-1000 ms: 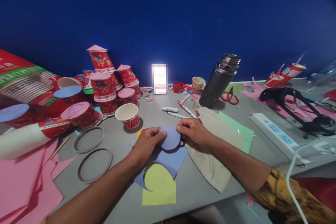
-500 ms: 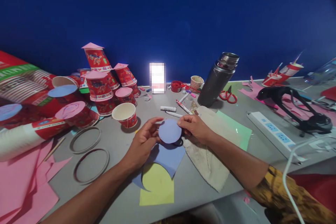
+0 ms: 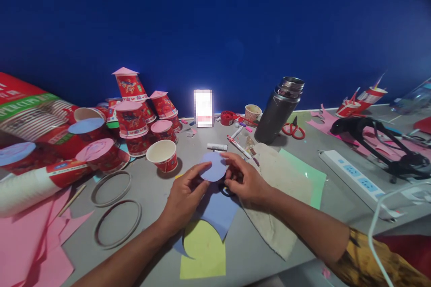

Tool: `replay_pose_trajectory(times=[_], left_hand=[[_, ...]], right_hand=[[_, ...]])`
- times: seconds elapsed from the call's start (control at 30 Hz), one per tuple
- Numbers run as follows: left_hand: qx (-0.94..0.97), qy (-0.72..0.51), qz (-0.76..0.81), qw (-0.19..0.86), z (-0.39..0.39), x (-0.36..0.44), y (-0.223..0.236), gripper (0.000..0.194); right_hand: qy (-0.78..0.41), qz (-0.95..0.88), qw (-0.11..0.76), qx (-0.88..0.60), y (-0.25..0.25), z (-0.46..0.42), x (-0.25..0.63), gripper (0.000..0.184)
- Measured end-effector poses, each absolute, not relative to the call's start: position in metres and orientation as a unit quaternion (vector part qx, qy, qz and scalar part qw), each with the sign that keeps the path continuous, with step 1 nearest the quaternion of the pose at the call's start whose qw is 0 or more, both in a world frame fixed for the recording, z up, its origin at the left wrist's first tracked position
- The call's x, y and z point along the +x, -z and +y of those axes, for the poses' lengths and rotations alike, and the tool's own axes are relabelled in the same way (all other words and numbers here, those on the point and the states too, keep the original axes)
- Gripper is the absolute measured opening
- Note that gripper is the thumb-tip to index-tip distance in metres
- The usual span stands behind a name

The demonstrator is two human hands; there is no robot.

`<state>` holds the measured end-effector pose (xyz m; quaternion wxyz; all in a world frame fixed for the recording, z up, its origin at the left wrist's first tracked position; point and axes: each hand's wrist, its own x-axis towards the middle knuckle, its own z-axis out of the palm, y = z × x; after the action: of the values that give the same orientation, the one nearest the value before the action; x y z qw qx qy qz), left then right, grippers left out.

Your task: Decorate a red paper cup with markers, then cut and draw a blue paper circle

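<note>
A round lilac paper disc (image 3: 213,167) is pinched between both my hands just above the grey table (image 3: 151,215). My left hand (image 3: 186,193) grips its left edge with thumb and fingers. My right hand (image 3: 243,179) closes on its right edge and partly covers a black ring-shaped thing (image 3: 226,192). Under the hands lie a lilac sheet with a round cut-out (image 3: 218,208) and a yellow sheet (image 3: 204,251). An open red paper cup (image 3: 163,155) stands just left of the disc.
Red paper cups with pink lids (image 3: 131,112) are piled at the back left, pink paper (image 3: 30,237) and two rings (image 3: 116,204) lie left. A steel flask (image 3: 279,110), red scissors (image 3: 293,129), markers (image 3: 235,141), a cloth (image 3: 272,197), green paper and a power strip (image 3: 353,172) lie right.
The disc has been turned and tilted flatter between my hands. My right hand has slid forward over it, and the view has dipped slightly.
</note>
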<state>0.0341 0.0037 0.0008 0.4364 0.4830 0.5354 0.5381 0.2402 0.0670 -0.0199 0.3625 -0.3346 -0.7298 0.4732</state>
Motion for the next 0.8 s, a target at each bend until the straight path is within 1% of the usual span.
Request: replay_pose_trajectory(times=[0.03,0.07,0.13,0.2,0.23,0.3,0.33,0.43,0.53,0.67,0.8], left_hand=[[0.476,-0.539,0.533,0.446,0.0033,0.0349,-0.0002,0.042],[0.475,-0.537,0.531,0.452,0.0029,0.0357,0.0005,0.041],[0.487,-0.528,0.526,0.456,0.0023,0.0368,0.0027,0.039],[0.503,-0.517,0.519,0.459,0.0020,0.0370,0.0053,0.043],[0.507,-0.513,0.515,0.462,0.0020,0.0367,0.0063,0.046],[0.509,-0.510,0.509,0.471,0.0023,0.0359,0.0073,0.048],[0.509,-0.509,0.508,0.474,0.0026,0.0355,0.0070,0.044],[0.511,-0.514,0.508,0.466,0.0042,0.0347,0.0043,0.025],[0.512,-0.522,0.523,0.438,0.0063,0.0336,0.0022,0.015],[0.527,-0.521,0.538,0.401,0.0076,0.0309,0.0043,0.010],[0.530,-0.523,0.536,0.398,0.0068,0.0302,0.0074,0.014]], right_hand=[[-0.433,-0.756,0.368,-0.323,0.0220,0.0662,0.2397,0.064],[-0.398,-0.775,0.381,-0.311,0.0236,0.0659,0.2392,0.056],[-0.358,-0.786,0.407,-0.297,0.0248,0.0667,0.2384,0.031],[-0.371,-0.774,0.422,-0.294,0.0239,0.0683,0.2383,0.012],[-0.390,-0.763,0.423,-0.294,0.0231,0.0691,0.2386,0.009],[-0.432,-0.742,0.422,-0.292,0.0218,0.0708,0.2395,0.007],[-0.449,-0.731,0.422,-0.292,0.0215,0.0715,0.2400,0.007],[-0.497,-0.707,0.409,-0.293,0.0212,0.0730,0.2414,0.010],[-0.525,-0.693,0.396,-0.295,0.0199,0.0736,0.2423,0.013],[-0.529,-0.702,0.365,-0.307,0.0164,0.0731,0.2424,0.023],[-0.475,-0.729,0.370,-0.326,0.0156,0.0723,0.2406,0.030]])
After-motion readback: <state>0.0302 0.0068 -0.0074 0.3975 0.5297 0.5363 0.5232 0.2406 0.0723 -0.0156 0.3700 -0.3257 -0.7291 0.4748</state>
